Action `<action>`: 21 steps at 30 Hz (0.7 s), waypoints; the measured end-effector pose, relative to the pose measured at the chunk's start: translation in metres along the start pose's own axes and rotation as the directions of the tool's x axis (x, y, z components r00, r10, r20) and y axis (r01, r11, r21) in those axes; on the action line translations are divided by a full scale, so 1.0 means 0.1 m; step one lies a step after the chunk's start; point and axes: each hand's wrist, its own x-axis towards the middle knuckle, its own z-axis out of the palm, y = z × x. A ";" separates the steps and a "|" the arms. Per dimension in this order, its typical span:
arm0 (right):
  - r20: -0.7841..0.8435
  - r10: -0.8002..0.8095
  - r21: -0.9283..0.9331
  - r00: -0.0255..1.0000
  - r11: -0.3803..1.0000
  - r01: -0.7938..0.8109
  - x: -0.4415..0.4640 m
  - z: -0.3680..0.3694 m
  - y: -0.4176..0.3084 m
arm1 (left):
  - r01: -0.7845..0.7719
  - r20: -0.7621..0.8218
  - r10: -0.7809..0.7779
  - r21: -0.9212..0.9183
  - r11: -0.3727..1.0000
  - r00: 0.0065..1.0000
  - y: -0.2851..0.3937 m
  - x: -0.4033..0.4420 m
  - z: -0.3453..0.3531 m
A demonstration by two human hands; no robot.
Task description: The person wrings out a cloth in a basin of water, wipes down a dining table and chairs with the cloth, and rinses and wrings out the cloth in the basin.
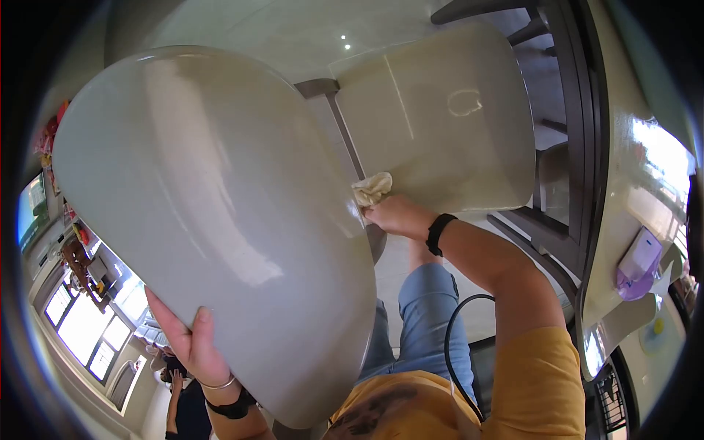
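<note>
And there was the right hand [407, 218], tucked in at the near edge of the chair, its fingers [375, 213] closed on a crumpled, pale cloth [374, 188]! The cloth sat right where the big glossy backrest [220, 161] met the view of the seat [433, 110], close by the dark upright [347, 139]. Over on the other side, the left hand [196, 353] had the backrest by its rim, thumb laid on the face, the rest of that grip partly hidden by the edge.

Now for the danger spots! That backrest looked slick, bright streaks of light running down it, so a light hold at the rim could well have slipped, and a hard push from the right would have made it likelier. The cloth was bunched, only a small wad showing; loosely pinched, it risked snagging at the narrow joint or dropping away, leaving bare fingers against the frame. The backrest itself blocked much of the view, so a patch behind it could easily have been missed.

And watch that black cable [446, 345], looping near the right forearm! A wide swing of the elbow could have caught it. The purple pack [639, 268] on the surface [620, 183] lay well apart, apparently no threat.
</note>
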 end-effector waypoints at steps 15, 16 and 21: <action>-0.273 0.458 0.944 0.846 0.295 0.145 -0.85 -1.30 0.20 | 0.031 -0.054 -0.035 -0.080 0.996 0.998 0.07 0.00 0.12; -0.384 0.414 0.857 0.825 0.493 0.152 -0.82 -1.37 0.19 | 0.029 -0.036 -0.031 -0.066 0.997 0.999 0.07 -0.01 0.12; -0.501 -0.021 -0.130 0.865 0.990 -0.051 0.22 -1.08 0.16 | 0.042 0.017 -0.042 -0.013 0.999 0.999 0.15 -0.03 0.15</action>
